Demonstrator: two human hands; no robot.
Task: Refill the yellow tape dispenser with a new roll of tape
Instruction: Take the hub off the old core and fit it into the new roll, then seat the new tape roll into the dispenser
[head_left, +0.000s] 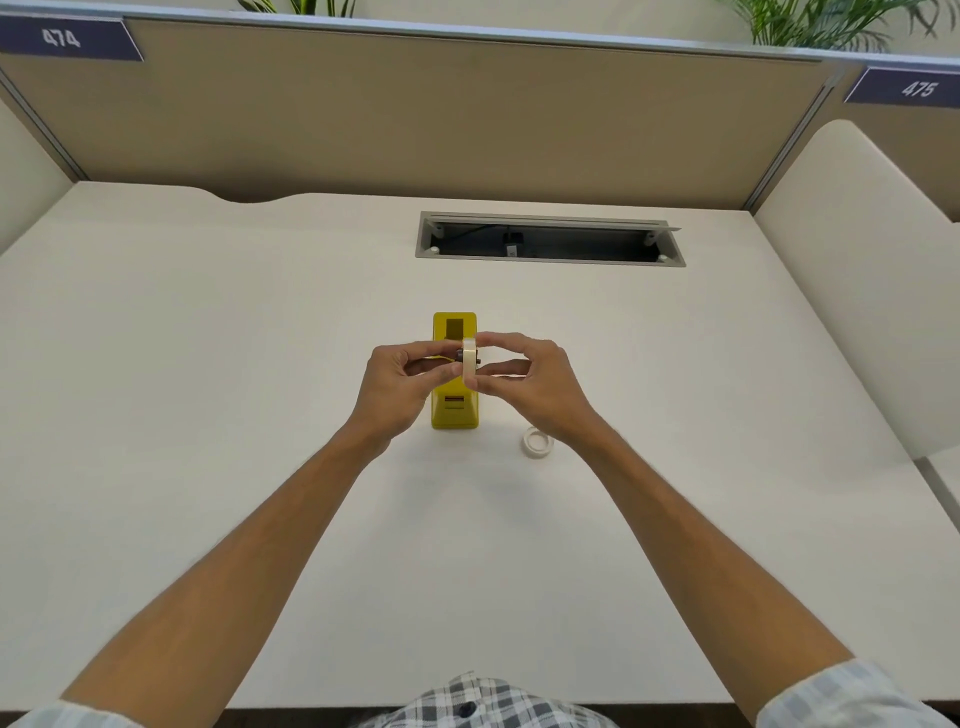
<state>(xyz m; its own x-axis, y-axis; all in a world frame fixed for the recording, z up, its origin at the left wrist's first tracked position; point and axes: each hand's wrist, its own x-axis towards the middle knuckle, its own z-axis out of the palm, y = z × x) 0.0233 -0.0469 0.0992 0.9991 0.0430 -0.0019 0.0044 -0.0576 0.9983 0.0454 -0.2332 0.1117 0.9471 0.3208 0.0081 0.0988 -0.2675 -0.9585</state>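
The yellow tape dispenser (455, 408) stands on the white desk (260, 389), its long axis pointing away from me. Just above its middle, both hands hold a cream tape roll (469, 360) on edge, with a dark hub (461, 355) sticking out of its centre. My left hand (400, 387) pinches the hub side from the left. My right hand (524, 382) grips the roll's rim with thumb and fingers from the right. A second white ring, an empty-looking tape core (537, 442), lies flat on the desk right of the dispenser, partly behind my right wrist.
An open cable tray slot (549, 240) is cut into the desk behind the dispenser. A tan partition (441, 114) closes the far edge, and a cream side panel (857, 270) rises at the right.
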